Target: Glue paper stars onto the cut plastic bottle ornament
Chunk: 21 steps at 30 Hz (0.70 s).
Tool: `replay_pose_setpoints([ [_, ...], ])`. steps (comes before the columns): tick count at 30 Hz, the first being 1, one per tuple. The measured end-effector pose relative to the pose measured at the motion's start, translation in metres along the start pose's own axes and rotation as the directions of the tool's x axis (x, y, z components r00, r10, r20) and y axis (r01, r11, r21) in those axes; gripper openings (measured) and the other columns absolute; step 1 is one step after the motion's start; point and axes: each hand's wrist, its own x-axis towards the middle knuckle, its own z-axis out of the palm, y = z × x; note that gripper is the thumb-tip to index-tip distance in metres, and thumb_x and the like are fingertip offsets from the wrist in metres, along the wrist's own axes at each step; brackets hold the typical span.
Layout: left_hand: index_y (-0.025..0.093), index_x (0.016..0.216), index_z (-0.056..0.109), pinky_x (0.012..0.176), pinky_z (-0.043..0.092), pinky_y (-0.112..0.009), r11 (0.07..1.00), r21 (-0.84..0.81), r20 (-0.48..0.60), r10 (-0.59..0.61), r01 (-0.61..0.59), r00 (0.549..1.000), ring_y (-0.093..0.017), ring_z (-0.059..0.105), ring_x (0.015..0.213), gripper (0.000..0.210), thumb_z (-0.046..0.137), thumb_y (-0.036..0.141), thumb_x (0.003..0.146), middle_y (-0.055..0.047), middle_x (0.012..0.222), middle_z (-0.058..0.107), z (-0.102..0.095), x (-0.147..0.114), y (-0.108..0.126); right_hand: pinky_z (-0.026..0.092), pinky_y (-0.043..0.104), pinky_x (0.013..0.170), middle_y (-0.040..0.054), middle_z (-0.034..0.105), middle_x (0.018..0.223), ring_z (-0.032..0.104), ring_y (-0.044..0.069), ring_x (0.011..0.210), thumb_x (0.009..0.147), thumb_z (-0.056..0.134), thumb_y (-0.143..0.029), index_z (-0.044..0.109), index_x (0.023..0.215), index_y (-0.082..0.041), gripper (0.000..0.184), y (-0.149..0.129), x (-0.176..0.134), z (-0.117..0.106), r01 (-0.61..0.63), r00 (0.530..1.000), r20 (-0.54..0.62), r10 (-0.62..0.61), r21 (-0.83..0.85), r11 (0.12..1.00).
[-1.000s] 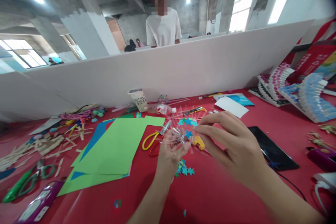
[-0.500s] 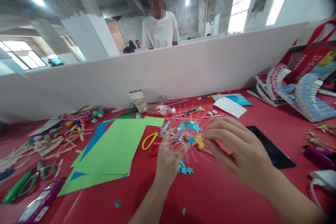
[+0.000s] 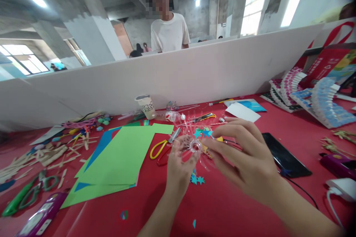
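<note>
My left hand [image 3: 182, 163] is closed around a clear plastic bottle top [image 3: 195, 146], its round neck facing up and its thin cut strips fanning outward. My right hand [image 3: 244, 152] is just right of the neck, fingers bent and tips drawn together; what they pinch, if anything, is hidden. Blue stars [image 3: 205, 132] are behind the bottle top by my right fingertips. More turquoise stars [image 3: 197, 179] lie on the table in front of it. Yellow-handled scissors [image 3: 160, 149] lie left of my left hand.
Green paper sheets [image 3: 119, 155] lie to the left, beyond them craft sticks [image 3: 55, 155] and green-handled pliers [image 3: 30, 192]. A paper cup [image 3: 146, 107], a small bottle [image 3: 172, 116] and a utility knife [image 3: 205, 117] are at the back. A black tablet [image 3: 289, 155] is on the right.
My right hand has moved left, its fingertips now close to the bottle neck. The blue star that showed beside the neck is no longer visible there. A dark cable now shows below the tablet.
</note>
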Motion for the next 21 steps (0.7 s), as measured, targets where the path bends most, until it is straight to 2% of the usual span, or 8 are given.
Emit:
replay_pose_setpoints([
  [6,0.021,0.115,0.052,0.089,0.047,-0.033,0.996,0.093,-0.027,0.011,-0.009,1.000,-0.022,0.059,0.104,0.045,0.067,0.026,0.073,-0.008,0.111,0.062,-0.004,-0.001,-0.007,0.043,0.047,0.091,0.0065,0.062,0.100,0.052,0.023,0.098,0.079,0.062,-0.014,0.066,0.101,-0.021,0.024,0.003,-0.001,0.007,-0.027,0.999,0.018,0.027,-0.027,0.999],
  [10,0.021,0.108,0.054,0.089,0.045,-0.034,0.985,0.154,-0.057,0.093,-0.084,0.994,-0.021,0.060,0.098,0.038,0.067,0.028,0.074,-0.006,0.104,0.063,-0.004,0.001,-0.003,0.043,0.046,0.088,0.0078,0.061,0.102,0.051,0.024,0.099,0.079,0.061,-0.019,0.066,0.099,-0.020,0.020,0.001,-0.001,0.007,-0.111,0.991,0.074,0.110,0.018,0.994],
  [15,0.022,0.101,0.057,0.089,0.044,-0.032,0.945,0.294,-0.153,0.195,-0.144,0.969,-0.020,0.060,0.095,0.031,0.068,0.024,0.072,-0.005,0.101,0.063,-0.005,0.005,-0.003,0.043,0.046,0.088,0.0080,0.060,0.100,0.050,0.024,0.099,0.081,0.059,-0.019,0.064,0.100,-0.020,0.020,-0.004,-0.002,0.010,-0.175,0.979,0.106,0.172,0.021,0.984],
  [21,0.023,0.107,0.054,0.088,0.044,-0.032,0.945,0.295,-0.134,0.190,-0.144,0.973,-0.020,0.059,0.098,0.032,0.065,0.027,0.077,-0.004,0.105,0.062,-0.007,0.004,-0.009,0.038,0.051,0.096,0.0089,0.059,0.107,0.050,0.025,0.101,0.079,0.056,-0.012,0.061,0.105,-0.021,0.028,-0.006,-0.005,0.018,-0.168,0.972,0.151,0.178,-0.075,0.983],
])
